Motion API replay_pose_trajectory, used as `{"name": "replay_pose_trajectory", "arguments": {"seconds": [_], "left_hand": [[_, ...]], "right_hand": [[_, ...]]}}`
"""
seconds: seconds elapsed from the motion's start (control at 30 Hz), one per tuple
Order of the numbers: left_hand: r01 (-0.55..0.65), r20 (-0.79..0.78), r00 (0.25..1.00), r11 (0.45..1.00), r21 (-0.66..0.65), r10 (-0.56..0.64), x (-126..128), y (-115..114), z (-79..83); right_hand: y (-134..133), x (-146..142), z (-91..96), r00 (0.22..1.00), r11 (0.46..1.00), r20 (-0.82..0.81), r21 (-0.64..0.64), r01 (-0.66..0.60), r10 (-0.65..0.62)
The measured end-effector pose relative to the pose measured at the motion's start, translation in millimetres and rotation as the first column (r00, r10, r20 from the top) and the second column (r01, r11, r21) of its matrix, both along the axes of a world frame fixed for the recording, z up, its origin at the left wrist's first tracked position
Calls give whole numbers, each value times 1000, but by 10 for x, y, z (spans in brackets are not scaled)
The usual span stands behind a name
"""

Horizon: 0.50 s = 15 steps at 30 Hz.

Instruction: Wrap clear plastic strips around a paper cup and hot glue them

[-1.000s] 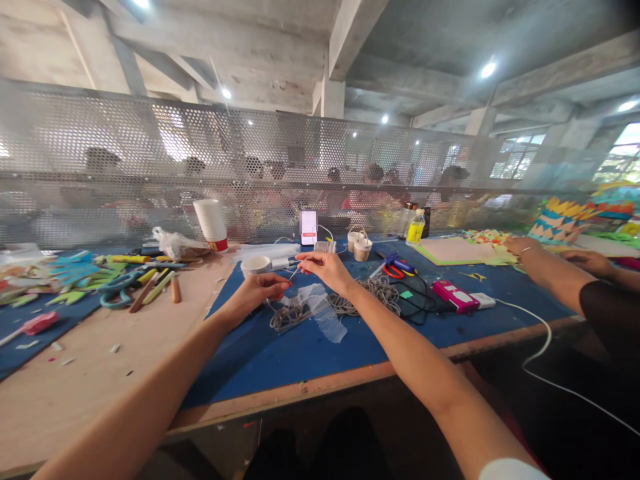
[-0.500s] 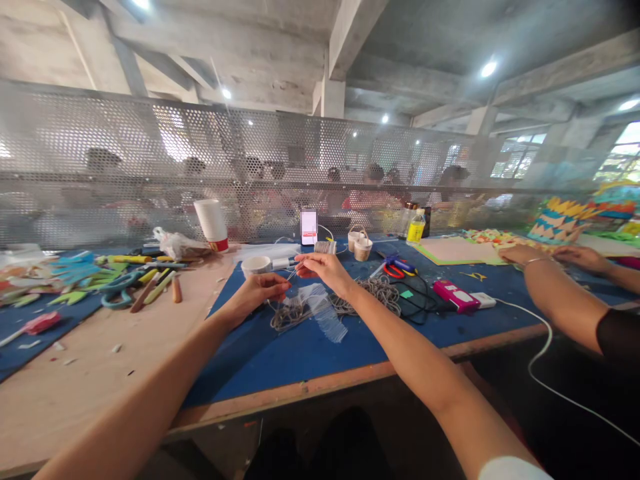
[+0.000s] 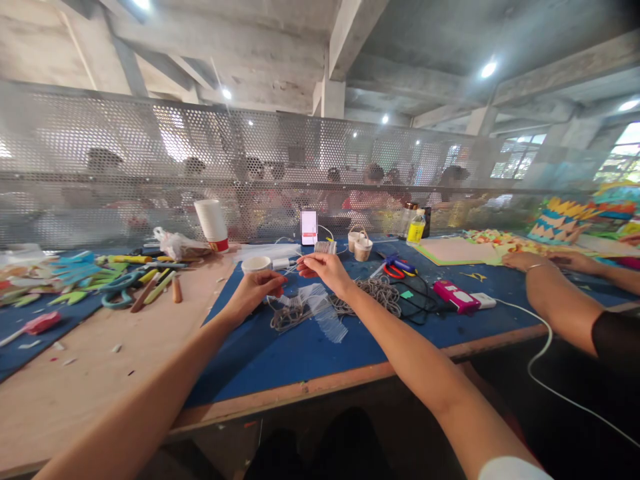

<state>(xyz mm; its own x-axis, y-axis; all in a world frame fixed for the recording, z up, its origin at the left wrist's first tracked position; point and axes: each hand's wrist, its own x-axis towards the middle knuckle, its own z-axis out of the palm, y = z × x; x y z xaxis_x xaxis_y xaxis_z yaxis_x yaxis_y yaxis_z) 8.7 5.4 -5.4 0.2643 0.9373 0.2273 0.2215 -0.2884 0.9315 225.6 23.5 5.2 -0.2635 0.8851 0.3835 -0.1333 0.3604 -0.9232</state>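
Note:
My left hand (image 3: 257, 288) is closed in a pinch over the blue mat (image 3: 310, 347), holding the near end of a thin grey twine (image 3: 289, 273). My right hand (image 3: 324, 267) sits a little farther back and pinches the other end of the same twine, which runs short and taut between both hands. Below them lie loose coils of twine (image 3: 287, 315), a bigger tangle of twine (image 3: 377, 292) and a strip of white mesh (image 3: 326, 313). A roll of tape (image 3: 255, 265) stands just behind my left hand.
A phone (image 3: 309, 228), twine spool (image 3: 325, 247), two small baskets (image 3: 362, 247), a yellow bottle (image 3: 415, 227), red scissors (image 3: 395, 269) and a pink device (image 3: 455, 297) with white cable lie behind and right. Paper cups (image 3: 211, 223) and pens (image 3: 160, 285) sit left. A co-worker's arms (image 3: 555, 287) rest at right.
My hands have stayed almost in place, the left one lifting slightly toward the right. The co-worker's arms at right have shifted back and farther right.

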Motion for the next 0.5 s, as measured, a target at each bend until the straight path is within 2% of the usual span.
{"name": "replay_pose_trajectory", "arguments": {"seconds": [0.23, 0.37, 0.5], "left_hand": [[15, -163, 987, 992, 122, 5, 7, -27, 25], [27, -136, 991, 990, 140, -8, 8, -56, 43], [-46, -99, 993, 979, 198, 66, 14, -66, 50]], "right_hand": [[-8, -33, -26, 1000, 1000, 23, -1, -1, 1], [-10, -38, -20, 1000, 999, -11, -36, 29, -30], [-3, -45, -14, 994, 996, -84, -64, 62, -68]]}}
